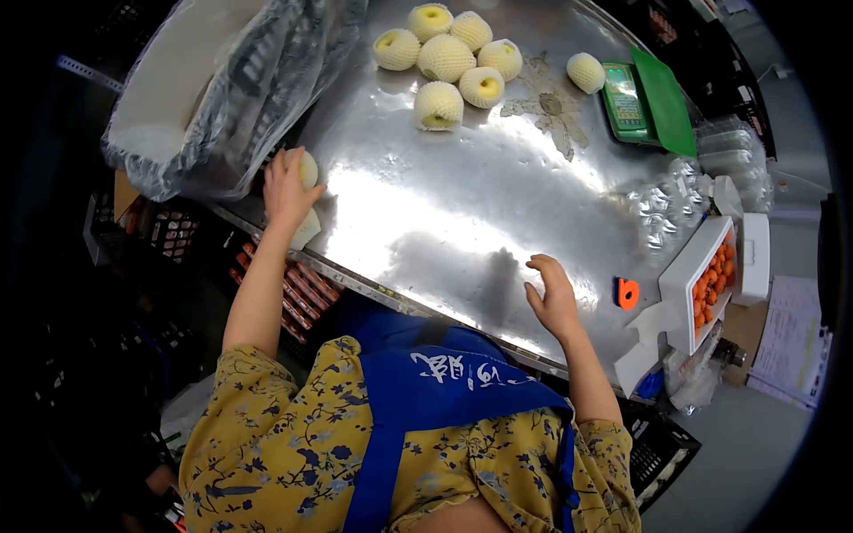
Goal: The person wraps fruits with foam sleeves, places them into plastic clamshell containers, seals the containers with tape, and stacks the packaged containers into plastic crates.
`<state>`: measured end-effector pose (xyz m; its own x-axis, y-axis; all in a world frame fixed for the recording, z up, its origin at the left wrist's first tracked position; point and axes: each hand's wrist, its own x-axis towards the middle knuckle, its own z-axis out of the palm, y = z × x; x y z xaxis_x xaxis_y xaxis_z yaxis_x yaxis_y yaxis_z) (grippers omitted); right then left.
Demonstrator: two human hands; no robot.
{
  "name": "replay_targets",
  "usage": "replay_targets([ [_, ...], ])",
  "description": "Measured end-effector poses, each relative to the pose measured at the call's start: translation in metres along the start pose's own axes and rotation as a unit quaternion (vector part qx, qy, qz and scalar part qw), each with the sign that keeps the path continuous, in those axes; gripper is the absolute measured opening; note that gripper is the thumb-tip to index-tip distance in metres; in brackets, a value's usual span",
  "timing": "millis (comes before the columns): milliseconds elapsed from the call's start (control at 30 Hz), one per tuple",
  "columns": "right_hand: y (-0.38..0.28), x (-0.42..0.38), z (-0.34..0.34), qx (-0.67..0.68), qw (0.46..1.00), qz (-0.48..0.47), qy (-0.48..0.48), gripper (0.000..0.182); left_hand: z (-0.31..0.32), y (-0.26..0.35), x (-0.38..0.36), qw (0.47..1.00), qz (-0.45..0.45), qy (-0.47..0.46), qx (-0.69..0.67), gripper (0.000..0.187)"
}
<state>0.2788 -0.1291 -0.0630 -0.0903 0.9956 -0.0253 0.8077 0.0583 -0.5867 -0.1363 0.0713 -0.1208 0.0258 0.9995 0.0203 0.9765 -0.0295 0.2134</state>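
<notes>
Shiny metal tabletop [444, 169] bears a foam-netted yellow fruit [309, 171] near nine o'clock, the left hand [286, 191] spread over it, grip unclear; it's likely firm, bruisable, best cupped round its middle. Right hand [555, 298], at five o'clock, hangs empty, fingers apart.

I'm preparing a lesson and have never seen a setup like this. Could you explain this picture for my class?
There is no robot here: these are a person's bare hands, seen by a camera worn on the head, looking forward and down. On the metal table lie pale fruits in foam nets: seven grouped together, one near a green device. Toward the right are clear plastic containers and a white box of small orange fruits. The left hand is over another netted fruit near the table's edge; whether it grips is unclear. The right hand is open over the table, with nothing visible in it.
</notes>
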Motion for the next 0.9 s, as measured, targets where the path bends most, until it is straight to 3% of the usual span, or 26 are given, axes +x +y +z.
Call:
replay_targets([
  [33, 0.001, 0.005, 0.004, 0.002, 1.000, -0.007, -0.010, 0.032, -0.016, 0.015, 0.002, 0.997, -0.036, -0.041, 0.049, 0.081],
  [133, 0.010, 0.005, 0.001, -0.001, 1.000, -0.007, -0.011, 0.029, 0.013, -0.020, 0.017, 0.996, 0.073, 0.005, 0.044, 0.078],
  [200, 0.034, 0.003, -0.009, -0.029, 0.999, 0.040, -0.009, 0.028, 0.006, -0.010, 0.015, 0.998, 0.051, -0.012, 0.044, 0.078],
  [333, 0.136, -0.006, -0.045, -0.152, 0.969, 0.158, 0.114, 0.037, 0.022, -0.027, 0.023, 0.996, 0.048, -0.038, -0.063, 0.081],
  [400, 0.181, 0.003, -0.074, -0.296, 0.914, 0.113, 0.252, 0.047, 0.019, -0.023, 0.024, 0.997, 0.033, -0.050, -0.040, 0.080],
  [467, 0.216, 0.009, -0.094, -0.358, 0.875, 0.146, 0.291, 0.053, 0.019, -0.022, 0.027, 0.997, 0.023, -0.070, -0.027, 0.081],
  [567, 0.282, -0.003, -0.100, -0.314, 0.895, 0.293, 0.122, 0.045, 0.016, -0.027, 0.029, 0.995, 0.023, -0.089, -0.038, 0.085],
  [633, 0.278, 0.005, -0.124, -0.272, 0.886, 0.375, -0.020, 0.036, 0.007, -0.018, 0.025, 0.994, 0.023, -0.100, -0.044, 0.088],
  [700, 0.304, -0.008, -0.119, -0.303, 0.911, 0.273, 0.069, 0.026, 0.002, -0.013, 0.025, 0.993, 0.026, -0.107, -0.036, 0.091],
  [767, 0.291, -0.006, -0.132, -0.259, 0.927, 0.248, 0.107, 0.025, -0.001, -0.012, 0.028, 0.992, 0.018, -0.117, -0.031, 0.091],
  [867, 0.283, -0.002, -0.156, -0.246, 0.919, 0.298, 0.082, 0.032, -0.004, -0.014, 0.030, 0.991, -0.001, -0.129, -0.030, 0.090],
  [900, 0.275, -0.002, -0.165, -0.198, 0.935, 0.256, 0.144, 0.030, -0.005, -0.013, 0.031, 0.991, -0.003, -0.134, -0.031, 0.090],
])
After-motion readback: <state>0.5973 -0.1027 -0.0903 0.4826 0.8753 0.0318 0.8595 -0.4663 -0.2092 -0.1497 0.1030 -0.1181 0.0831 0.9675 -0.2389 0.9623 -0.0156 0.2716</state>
